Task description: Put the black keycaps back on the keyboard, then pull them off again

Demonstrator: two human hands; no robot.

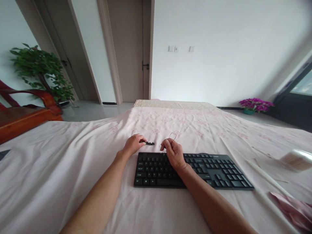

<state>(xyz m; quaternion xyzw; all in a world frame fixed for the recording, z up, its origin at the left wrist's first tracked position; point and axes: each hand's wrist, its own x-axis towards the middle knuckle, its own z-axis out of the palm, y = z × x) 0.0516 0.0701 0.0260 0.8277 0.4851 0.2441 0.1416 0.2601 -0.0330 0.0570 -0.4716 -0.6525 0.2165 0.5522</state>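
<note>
A black keyboard lies on a pale pink flowered cloth. My left hand rests on the cloth just behind the keyboard's top left corner, fingers curled at the end of a short row of loose black keycaps. My right hand hovers over the keyboard's top edge, closed on a thin wire keycap puller whose loop sticks up above the fingers.
At the right edge are a container of cotton swabs, thin white sticks and a folded pink cloth. A wooden bench and a potted plant stand at left, purple flowers at far right, doors behind.
</note>
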